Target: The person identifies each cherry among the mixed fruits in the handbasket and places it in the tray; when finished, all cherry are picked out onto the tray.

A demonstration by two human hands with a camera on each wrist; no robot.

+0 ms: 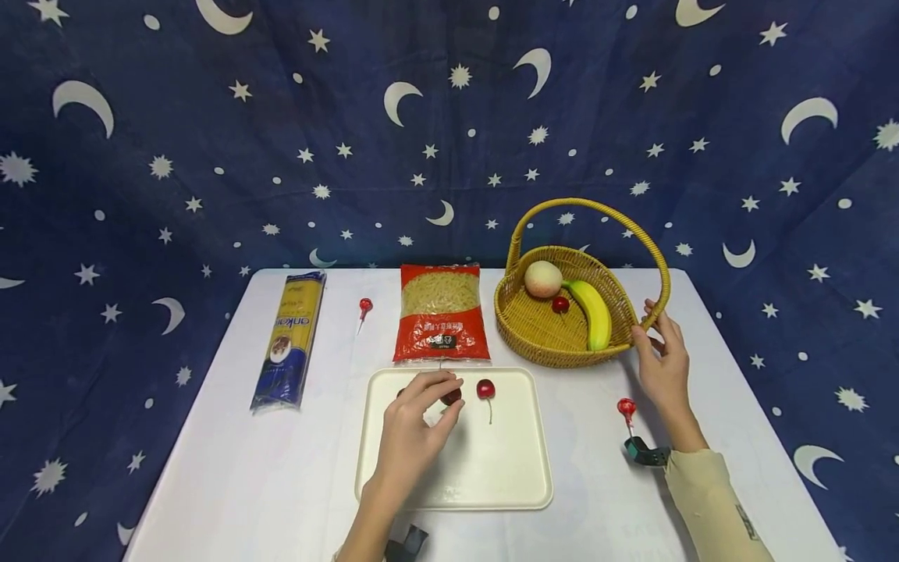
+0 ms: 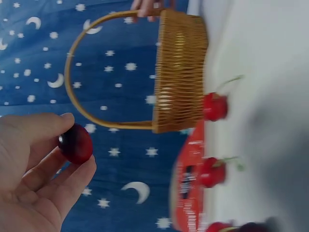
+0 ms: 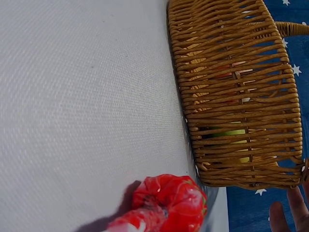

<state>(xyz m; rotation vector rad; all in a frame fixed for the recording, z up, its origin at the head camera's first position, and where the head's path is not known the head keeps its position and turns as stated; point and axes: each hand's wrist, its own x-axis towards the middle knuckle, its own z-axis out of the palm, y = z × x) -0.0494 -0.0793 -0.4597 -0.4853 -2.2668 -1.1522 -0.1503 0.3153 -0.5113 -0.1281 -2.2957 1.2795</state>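
Note:
My left hand [image 1: 413,428] pinches a dark red cherry [image 2: 76,144] between thumb and fingers, above the cream tray [image 1: 485,484]. On the tray, a red cherry [image 1: 485,389] with a stem lies right of that hand; others are partly hidden behind it, and the left wrist view shows several cherries [image 2: 212,172]. With thumb and fingers, my right hand [image 1: 666,371] holds the yellow wicker basket [image 1: 544,355] where its handle meets the right rim. Inside the basket are a peach [image 1: 543,279], a banana [image 1: 594,316] and a cherry [image 1: 560,304].
Behind the tray lies a red bag of pasta [image 1: 441,312]. A yellow-and-blue spaghetti pack [image 1: 288,343] is at the left, with a red lollipop [image 1: 365,304] beside it. Another wrapped lollipop [image 1: 627,407] lies near my right wrist. A starry cloth hangs behind the white table.

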